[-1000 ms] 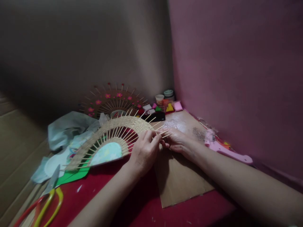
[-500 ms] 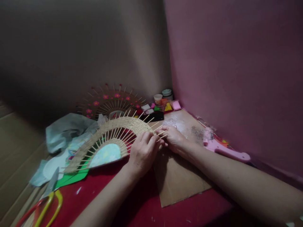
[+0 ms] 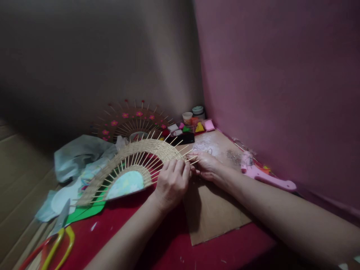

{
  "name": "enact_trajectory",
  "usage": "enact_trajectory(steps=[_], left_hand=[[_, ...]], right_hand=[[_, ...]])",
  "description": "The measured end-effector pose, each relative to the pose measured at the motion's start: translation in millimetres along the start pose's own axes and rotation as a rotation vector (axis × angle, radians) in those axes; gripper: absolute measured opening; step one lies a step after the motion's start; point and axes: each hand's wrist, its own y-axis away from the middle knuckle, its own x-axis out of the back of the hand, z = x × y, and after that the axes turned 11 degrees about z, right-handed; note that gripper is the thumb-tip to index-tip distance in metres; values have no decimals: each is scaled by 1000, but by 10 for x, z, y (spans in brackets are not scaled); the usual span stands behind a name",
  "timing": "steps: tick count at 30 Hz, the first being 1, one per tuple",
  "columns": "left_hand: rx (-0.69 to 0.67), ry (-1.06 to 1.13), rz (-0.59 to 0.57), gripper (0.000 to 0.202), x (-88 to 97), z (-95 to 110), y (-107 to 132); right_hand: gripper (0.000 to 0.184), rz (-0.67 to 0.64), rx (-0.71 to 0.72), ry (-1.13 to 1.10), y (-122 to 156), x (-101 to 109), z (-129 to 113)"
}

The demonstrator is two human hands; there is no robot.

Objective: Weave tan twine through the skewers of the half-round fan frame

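A woven half-round fan point(image 3: 161, 149) with thin sticks radiating from a pale blue-green centre leans over the red table. My left hand point(image 3: 173, 180) is closed around the fan's right end, fingers over the woven band. Right beside it, my right hand point(image 3: 206, 165) has its fingers bent at the protruding stick tips on that same end. What its fingertips pinch, if anything, is hidden. Part of the fan's lower right end is covered by my left hand.
Behind stands a brown fan point(image 3: 123, 122) with pink flowers. Coloured clay packets point(image 3: 199, 127) and a paper cup point(image 3: 187, 118) sit at the back. A brown board point(image 3: 216, 217) lies under my hands, a pink glue gun point(image 3: 270, 180) right, scissors point(image 3: 60, 232) left.
My left hand has shifted slightly, its fingers now drawn closer together on the fan's edge. My right hand has moved a little to the right and down. The fan stays in place.
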Motion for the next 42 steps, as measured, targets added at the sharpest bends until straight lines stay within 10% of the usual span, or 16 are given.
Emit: enact_trajectory(steps=[23, 42], left_hand=[[-58, 84, 39, 16, 60, 22, 113], [-73, 130, -4, 17, 146, 97, 181]], right_hand=[[15, 165, 49, 89, 70, 201, -449], [13, 143, 594, 365, 83, 57, -323]])
